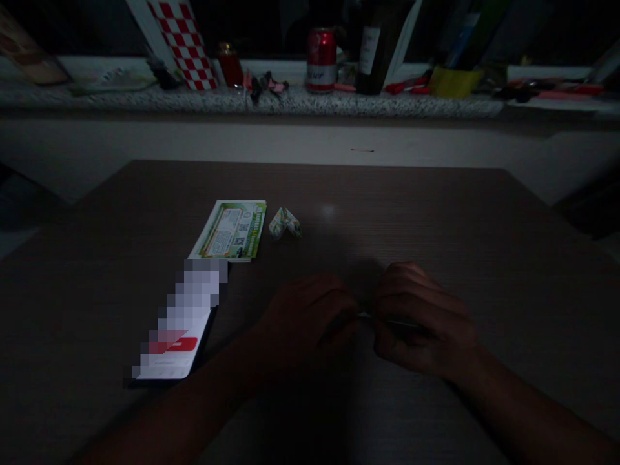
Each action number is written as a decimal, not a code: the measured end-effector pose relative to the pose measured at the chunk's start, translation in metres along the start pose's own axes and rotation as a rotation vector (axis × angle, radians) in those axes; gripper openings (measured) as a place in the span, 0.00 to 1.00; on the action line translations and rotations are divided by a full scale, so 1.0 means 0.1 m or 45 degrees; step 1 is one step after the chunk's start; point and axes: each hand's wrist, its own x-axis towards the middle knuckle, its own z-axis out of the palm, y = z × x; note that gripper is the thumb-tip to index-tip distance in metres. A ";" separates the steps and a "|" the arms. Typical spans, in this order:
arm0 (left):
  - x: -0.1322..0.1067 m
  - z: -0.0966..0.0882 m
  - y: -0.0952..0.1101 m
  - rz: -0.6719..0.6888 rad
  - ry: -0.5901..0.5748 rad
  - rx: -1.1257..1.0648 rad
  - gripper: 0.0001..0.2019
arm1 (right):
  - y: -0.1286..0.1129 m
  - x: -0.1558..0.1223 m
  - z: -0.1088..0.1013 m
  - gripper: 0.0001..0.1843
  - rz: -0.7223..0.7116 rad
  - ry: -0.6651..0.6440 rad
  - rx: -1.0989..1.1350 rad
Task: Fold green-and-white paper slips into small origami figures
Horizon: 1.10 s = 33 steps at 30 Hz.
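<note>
Both hands are close together over the table, right of centre. My left hand [310,313] is closed, its fingers curled in a pinch at the left end of a thin, pale-edged piece of paper [365,315]. The fingers of my right hand [426,316] close on its right side, and most of the paper is hidden behind them. Dim light keeps its shape unclear. Beyond my left hand stands a small folded paper piece [285,223] with two printed wings. Left of it lies a stack of green-and-white printed paper sheets [230,231].
A lit phone [181,329] lies left of my left forearm, touching or near the sheets. The brown wooden table [436,213] reaches to the wall. On the granite sill [290,103] stand a red can [321,59], a dark bottle [372,51] and a checkered tube [184,42].
</note>
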 end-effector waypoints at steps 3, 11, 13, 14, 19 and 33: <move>0.01 -0.01 0.01 0.073 0.057 0.085 0.02 | 0.01 0.00 -0.01 0.08 0.006 -0.033 -0.019; 0.02 0.00 0.03 0.180 0.046 0.249 0.07 | -0.01 0.00 0.01 0.08 -0.066 -0.117 -0.111; 0.02 0.00 0.03 0.207 0.031 0.255 0.06 | -0.02 0.00 0.02 0.08 -0.084 -0.123 -0.121; 0.02 0.00 0.03 0.219 0.028 0.254 0.06 | -0.02 0.00 0.02 0.08 -0.087 -0.126 -0.124; 0.00 -0.01 0.06 0.215 0.050 0.232 0.07 | -0.02 0.00 0.00 0.09 -0.099 -0.137 -0.119; -0.02 -0.06 -0.04 0.197 0.172 0.185 0.02 | 0.03 0.04 -0.17 0.09 -0.064 -0.068 -0.203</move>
